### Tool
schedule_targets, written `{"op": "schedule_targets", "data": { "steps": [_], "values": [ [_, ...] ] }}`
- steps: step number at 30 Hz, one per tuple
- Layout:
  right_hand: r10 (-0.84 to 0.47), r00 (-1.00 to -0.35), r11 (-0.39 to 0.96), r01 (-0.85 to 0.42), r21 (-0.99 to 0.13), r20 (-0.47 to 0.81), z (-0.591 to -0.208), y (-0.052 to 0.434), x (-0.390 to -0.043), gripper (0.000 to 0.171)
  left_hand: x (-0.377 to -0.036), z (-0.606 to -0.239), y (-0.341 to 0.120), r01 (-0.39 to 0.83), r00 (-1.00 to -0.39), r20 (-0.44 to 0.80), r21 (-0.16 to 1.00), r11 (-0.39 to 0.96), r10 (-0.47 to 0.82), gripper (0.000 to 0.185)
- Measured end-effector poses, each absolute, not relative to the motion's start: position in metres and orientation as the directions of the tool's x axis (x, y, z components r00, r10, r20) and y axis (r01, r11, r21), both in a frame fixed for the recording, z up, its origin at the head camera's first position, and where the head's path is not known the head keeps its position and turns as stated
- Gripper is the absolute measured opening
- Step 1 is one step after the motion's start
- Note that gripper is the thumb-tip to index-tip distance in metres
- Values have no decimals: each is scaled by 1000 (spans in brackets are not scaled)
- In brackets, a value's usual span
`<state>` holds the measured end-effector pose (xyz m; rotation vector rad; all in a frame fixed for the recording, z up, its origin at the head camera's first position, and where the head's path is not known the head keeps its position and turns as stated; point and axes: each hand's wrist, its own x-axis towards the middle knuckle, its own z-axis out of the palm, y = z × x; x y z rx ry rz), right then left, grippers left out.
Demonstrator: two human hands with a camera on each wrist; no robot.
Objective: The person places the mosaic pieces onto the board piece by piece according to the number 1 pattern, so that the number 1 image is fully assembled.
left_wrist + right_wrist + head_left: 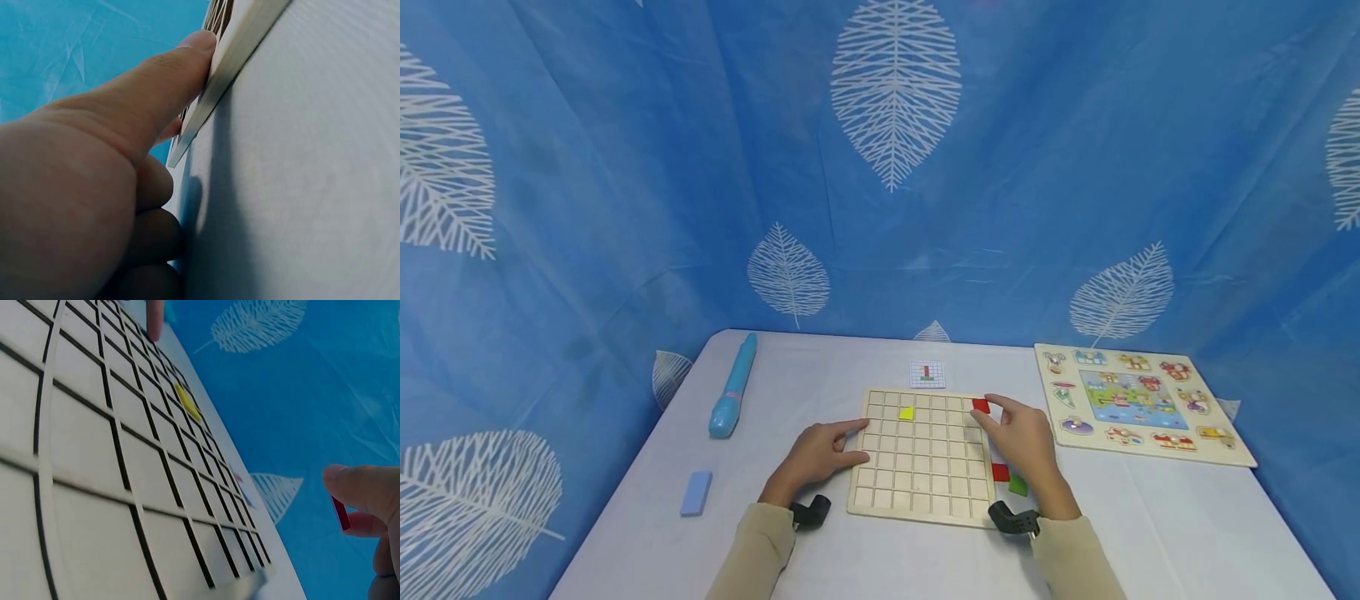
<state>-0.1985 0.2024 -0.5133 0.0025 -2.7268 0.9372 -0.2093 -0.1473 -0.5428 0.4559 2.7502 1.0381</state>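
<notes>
On the white table [1187, 517] a wooden grid board [921, 454] lies near the front edge, in the middle. The right hand [1026, 446] pinches a small red tile [981, 406] between thumb and fingertips, a narrow grip, and holds it over the far right corner of the board. In the right wrist view the tile [341, 513] shows only as a thin red edge between the fingers [362, 487], and it is above the board, not yet touching a square. The left hand [820, 454] rests at the left edge of the board; its thumb [169, 81] presses flat against the wooden rim [231, 62], while the other fingers are curled loosely and hold nothing. I judge that this hand is there to keep the board from sliding.

One yellow tile [906, 412] already sits in a square near the far left part of the board. A second red tile [1000, 472] and a green tile [1018, 484] lie just beside the right edge of the board, partly hidden by the right wrist. A small pattern card [927, 375] lies beyond the far edge; its drawing is too small to read. At the left edge of the table lie a blue pen [733, 398] and a blue block [696, 492], at the right far corner a picture puzzle [1138, 404]. The front right corner of the board is covered by the right wrist.
</notes>
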Motion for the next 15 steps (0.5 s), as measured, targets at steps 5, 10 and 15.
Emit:
{"op": "schedule_targets", "data": {
  "steps": [5,10,15],
  "values": [
    [58,-965,776,-118,-620,256,-516,186,-202,47,-210,-543,-147,215,-943,-50,662,718,329,63],
    [60,-968,760,-114,-640,244,-524,171,-204,45,-209,-545,-147,215,-941,-52,668,712,334,64],
    [82,-968,751,-95,-653,235,-529,157,-208,41,-209,-545,-147,236,-938,-34,664,710,344,64]
  ]
}}
